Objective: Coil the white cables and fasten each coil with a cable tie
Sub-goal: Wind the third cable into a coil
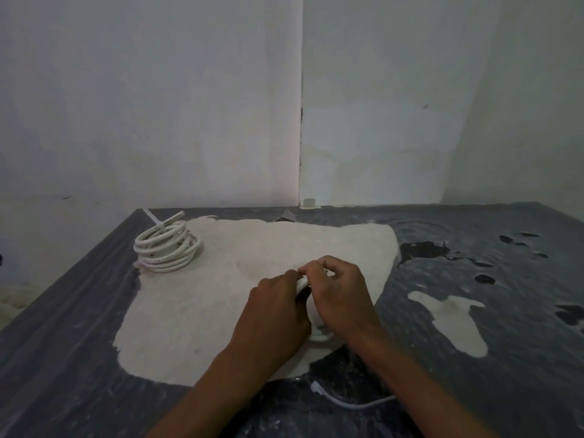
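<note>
A coiled white cable (167, 249) lies at the back left of the table, bound by a white cable tie (157, 223) whose tail sticks up and back. My left hand (275, 314) and my right hand (339, 298) meet at the middle of the table, both closed around a second white cable coil (303, 284), mostly hidden by my fingers. A small part of it shows below my hands at the coil's lower edge (320, 336). A loose white cable end (344, 401) trails on the table between my forearms.
The table (69, 327) is dark grey with a large worn pale patch (196, 311) under the work. A smaller pale patch (455, 320) lies to the right. Walls meet in a corner behind the table; its left edge drops off.
</note>
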{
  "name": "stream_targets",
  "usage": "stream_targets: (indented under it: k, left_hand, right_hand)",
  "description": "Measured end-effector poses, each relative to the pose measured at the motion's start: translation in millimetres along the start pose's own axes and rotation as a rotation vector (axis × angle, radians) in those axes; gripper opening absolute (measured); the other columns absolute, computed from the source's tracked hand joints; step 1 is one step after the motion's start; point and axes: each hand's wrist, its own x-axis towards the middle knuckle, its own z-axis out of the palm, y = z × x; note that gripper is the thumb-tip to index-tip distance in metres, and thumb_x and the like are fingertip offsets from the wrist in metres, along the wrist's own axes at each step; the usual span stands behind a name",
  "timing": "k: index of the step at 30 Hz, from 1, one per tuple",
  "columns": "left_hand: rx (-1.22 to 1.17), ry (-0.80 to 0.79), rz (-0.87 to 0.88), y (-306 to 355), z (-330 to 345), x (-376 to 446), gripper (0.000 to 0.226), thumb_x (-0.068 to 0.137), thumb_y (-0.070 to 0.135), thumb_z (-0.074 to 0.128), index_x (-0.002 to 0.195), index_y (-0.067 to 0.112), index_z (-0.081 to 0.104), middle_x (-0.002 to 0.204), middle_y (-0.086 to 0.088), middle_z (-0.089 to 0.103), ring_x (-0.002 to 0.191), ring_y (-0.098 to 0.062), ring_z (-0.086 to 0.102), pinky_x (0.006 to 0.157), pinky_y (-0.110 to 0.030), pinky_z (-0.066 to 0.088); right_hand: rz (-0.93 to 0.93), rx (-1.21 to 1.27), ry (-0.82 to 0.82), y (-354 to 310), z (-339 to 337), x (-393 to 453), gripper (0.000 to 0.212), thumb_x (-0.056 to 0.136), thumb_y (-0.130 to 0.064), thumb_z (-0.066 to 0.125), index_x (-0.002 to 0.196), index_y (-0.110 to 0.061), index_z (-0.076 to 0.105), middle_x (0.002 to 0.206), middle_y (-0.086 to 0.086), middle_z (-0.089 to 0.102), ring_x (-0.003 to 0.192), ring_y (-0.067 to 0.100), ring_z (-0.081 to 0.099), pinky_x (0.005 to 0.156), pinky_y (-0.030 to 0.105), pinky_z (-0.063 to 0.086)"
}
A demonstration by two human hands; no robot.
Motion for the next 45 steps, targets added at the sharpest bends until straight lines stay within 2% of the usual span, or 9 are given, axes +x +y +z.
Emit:
stream_targets:
  k: [8, 12, 18, 22, 24, 32, 36, 41, 45]
  left_hand:
    - [-0.215, -0.041, -0.073, -6.5, -2.3, -2.5, 0.018, 0.086, 0.021, 0.064, 0.104, 0.018, 0.063, 0.090, 0.007, 0.066, 0.070, -0.003, 0.058, 0.068, -0.007, 0.045]
    - [-0.426, -0.031, -0.167, 0.2, -1.1, 0.5, 0.012, 0.092, 0.013, 0.058, 0.097, 0.021, 0.064, 0.083, 0.006, 0.069, 0.067, -0.006, 0.066, 0.064, -0.016, 0.053]
    - [-0.666, -0.028, -0.201, 9.5, -1.6, -0.3, 0.010, 0.092, 0.020, 0.058, 0.100, 0.017, 0.062, 0.080, -0.002, 0.070, 0.063, -0.011, 0.068, 0.060, -0.016, 0.053]
    - [-0.772, 0.090, -0.191, 15.4, 9.6, -3.2, 0.048, 0.079, 0.052, 0.047, 0.106, 0.015, 0.064, 0.086, 0.004, 0.069, 0.075, -0.010, 0.066, 0.065, -0.016, 0.050]
    - [-0.845, 0.180, -0.192, 19.2, 15.3, -4.7, 0.057, 0.074, 0.055, 0.042, 0.106, 0.014, 0.065, 0.091, 0.006, 0.070, 0.084, -0.010, 0.066, 0.069, -0.016, 0.051]
    - [-0.907, 0.350, -0.286, 22.0, 11.4, 1.7, 0.035, 0.094, 0.043, 0.040, 0.089, 0.021, 0.066, 0.083, 0.013, 0.072, 0.081, -0.009, 0.067, 0.070, -0.014, 0.051]
    - [-0.883, 0.374, -0.361, 28.2, 8.2, 1.5, 0.041, 0.098, 0.033, 0.032, 0.086, 0.015, 0.067, 0.072, 0.003, 0.070, 0.068, -0.012, 0.066, 0.058, -0.012, 0.051]
    - [-1.004, 0.311, -0.604, 25.5, 1.6, 4.6, 0.048, 0.100, 0.038, 0.035, 0.088, 0.013, 0.073, 0.088, -0.023, 0.069, 0.086, -0.044, 0.064, 0.076, -0.048, 0.054]
    - [-1.098, 0.228, -0.658, 25.2, -3.1, 2.1, 0.050, 0.100, 0.038, 0.034, 0.082, 0.013, 0.074, 0.076, -0.025, 0.065, 0.066, -0.033, 0.056, 0.058, -0.034, 0.044]
  right_hand:
    - [-0.004, 0.077, -0.061, -3.6, 2.1, -0.5, 0.035, 0.077, -0.037, 0.048, 0.077, -0.012, 0.073, 0.072, 0.000, 0.071, 0.070, 0.009, 0.065, 0.061, 0.016, 0.051]
    - [-0.015, 0.118, -0.054, -6.1, -0.1, 1.4, 0.041, 0.077, -0.036, 0.044, 0.073, -0.006, 0.070, 0.069, 0.010, 0.068, 0.066, 0.020, 0.063, 0.059, 0.030, 0.051]
    - [-0.021, 0.146, 0.000, -11.5, -6.1, 5.0, 0.036, 0.082, -0.033, 0.041, 0.064, -0.010, 0.062, 0.058, 0.001, 0.061, 0.052, 0.002, 0.054, 0.050, 0.013, 0.042]
    - [-0.050, 0.130, 0.097, -12.3, -5.3, 1.5, 0.033, 0.093, -0.017, 0.049, 0.063, -0.004, 0.057, 0.059, 0.011, 0.057, 0.052, 0.007, 0.050, 0.050, 0.016, 0.042]
    - [-0.050, 0.135, 0.149, -15.2, -1.0, -1.2, 0.034, 0.092, -0.015, 0.050, 0.058, -0.007, 0.053, 0.053, 0.007, 0.051, 0.048, 0.006, 0.046, 0.047, 0.014, 0.039]
    - [-0.066, 0.198, 0.213, -18.6, 9.6, -2.5, 0.036, 0.090, -0.025, 0.050, 0.057, -0.011, 0.050, 0.050, -0.002, 0.047, 0.046, 0.005, 0.045, 0.047, 0.014, 0.039]
    - [-0.048, 0.205, 0.192, -19.1, 13.6, -9.6, 0.036, 0.095, -0.019, 0.049, 0.060, -0.016, 0.054, 0.049, -0.011, 0.049, 0.046, 0.001, 0.050, 0.048, 0.010, 0.040]
    - [-0.108, 0.186, 0.237, -19.9, 19.1, -13.7, 0.034, 0.093, -0.022, 0.049, 0.059, -0.024, 0.049, 0.048, -0.013, 0.049, 0.047, 0.001, 0.050, 0.049, 0.010, 0.040]
    - [-0.091, 0.180, 0.220, -19.8, 18.6, -16.0, 0.038, 0.095, -0.013, 0.050, 0.057, -0.020, 0.049, 0.047, -0.014, 0.049, 0.045, 0.001, 0.047, 0.047, 0.011, 0.037]
